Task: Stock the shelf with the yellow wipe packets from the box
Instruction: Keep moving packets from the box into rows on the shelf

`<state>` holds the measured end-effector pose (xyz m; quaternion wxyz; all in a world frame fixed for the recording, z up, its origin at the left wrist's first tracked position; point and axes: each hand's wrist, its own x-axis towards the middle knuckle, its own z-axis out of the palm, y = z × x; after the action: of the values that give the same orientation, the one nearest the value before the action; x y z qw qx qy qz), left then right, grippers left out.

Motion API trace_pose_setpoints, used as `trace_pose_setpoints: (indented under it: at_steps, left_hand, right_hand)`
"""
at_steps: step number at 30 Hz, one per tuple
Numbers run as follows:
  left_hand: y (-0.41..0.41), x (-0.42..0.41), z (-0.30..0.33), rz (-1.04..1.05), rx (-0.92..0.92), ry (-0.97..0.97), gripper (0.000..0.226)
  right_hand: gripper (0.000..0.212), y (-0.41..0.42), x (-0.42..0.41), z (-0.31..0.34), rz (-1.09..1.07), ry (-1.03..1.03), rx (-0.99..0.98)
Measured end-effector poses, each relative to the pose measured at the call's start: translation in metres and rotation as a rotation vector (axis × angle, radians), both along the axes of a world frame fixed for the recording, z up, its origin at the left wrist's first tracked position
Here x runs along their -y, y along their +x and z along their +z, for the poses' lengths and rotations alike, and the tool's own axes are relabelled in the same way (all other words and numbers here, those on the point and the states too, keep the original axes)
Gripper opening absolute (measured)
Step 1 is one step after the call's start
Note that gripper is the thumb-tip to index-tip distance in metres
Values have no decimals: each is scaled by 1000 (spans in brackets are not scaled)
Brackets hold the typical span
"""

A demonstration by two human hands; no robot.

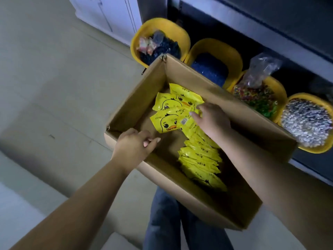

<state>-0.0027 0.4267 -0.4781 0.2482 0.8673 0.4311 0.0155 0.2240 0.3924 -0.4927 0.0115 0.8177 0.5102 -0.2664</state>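
Observation:
An open cardboard box (pixel 137 91) sits in front of me, above my knees. Inside lie several yellow wipe packets printed with a duck face (pixel 166 121), loose at the far end, and a row of them (pixel 200 159) stands on edge along the right wall. My right hand (pixel 210 118) reaches into the box and its fingers pinch the loose packets near a barcode. My left hand (pixel 134 146) hovers over the box's left rim with fingers loosely curled, holding nothing.
Several yellow tubs line the dark shelf unit behind the box: one with dark pieces and wrappers (pixel 144 31), one with blue bits (pixel 236 56), one with coloured bits and a clear bag (pixel 281 91), one with white bits (pixel 313 149). Grey floor lies to the left.

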Motion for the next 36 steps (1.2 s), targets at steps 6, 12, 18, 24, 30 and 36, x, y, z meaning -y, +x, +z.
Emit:
trace_pose_setpoints:
  at_steps: [6,12,18,24,30,36]
  left_hand:
    - [7,-18,-32,129,99,-213,26]
    - [11,-31,-56,96,-6,-337,26]
    - [27,-51,-66,108,-104,-399,31]
    - [47,-83,-82,78,-326,-406,34]
    - [81,-95,-117,51,-396,-483,38]
    - [106,-83,-164,29,-358,-569,44]
  right_hand:
    - [61,10,-44,-76,-32,-19,55]
    - [71,6,-52,-124,46,-21,160]
    - [35,15,-60,-128,80,-16,135]
    - [35,23,-42,-102,-42,89,-77]
    - [41,26,2,-80,-207,73,-193]
    - [37,31,33,-100,-321,26,-154]
